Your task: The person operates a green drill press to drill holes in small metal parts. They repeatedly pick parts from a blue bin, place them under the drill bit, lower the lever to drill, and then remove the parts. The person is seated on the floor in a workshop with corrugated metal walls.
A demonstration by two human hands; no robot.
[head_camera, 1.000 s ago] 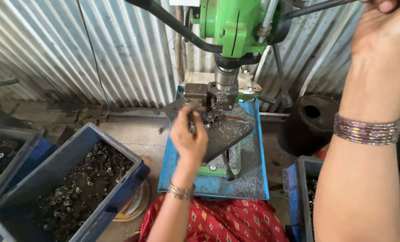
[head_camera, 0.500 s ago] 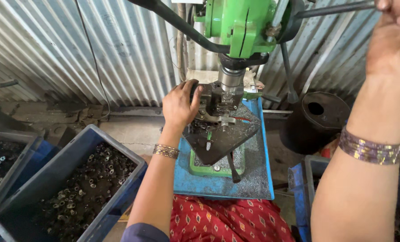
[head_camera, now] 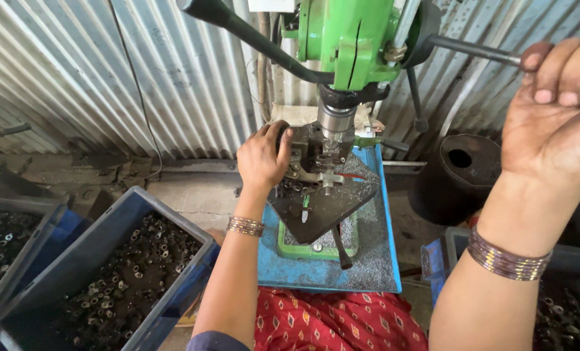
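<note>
The left hand (head_camera: 262,158), which a second earlier had hovered lower over the dark steel table, had moved up against the clamp fixture (head_camera: 313,159) under the green drill press (head_camera: 348,39), fingers curled on its left side. Right of the press, the right hand (head_camera: 553,117) stayed wrapped around the smooth black feed lever (head_camera: 475,51). Left of it, a blue plastic crate (head_camera: 101,279) held small, dull metal rings.

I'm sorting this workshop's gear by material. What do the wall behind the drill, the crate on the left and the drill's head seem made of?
Wall: looks like corrugated sheet metal, dull grey, going by the ribbing and streaks.
Blue crate: probably moulded plastic, with smooth, thick, scuffed walls.
Drill head: seems cast metal under glossy green paint; its feed lever, gripped by the right hand, looks like dark steel.
</note>
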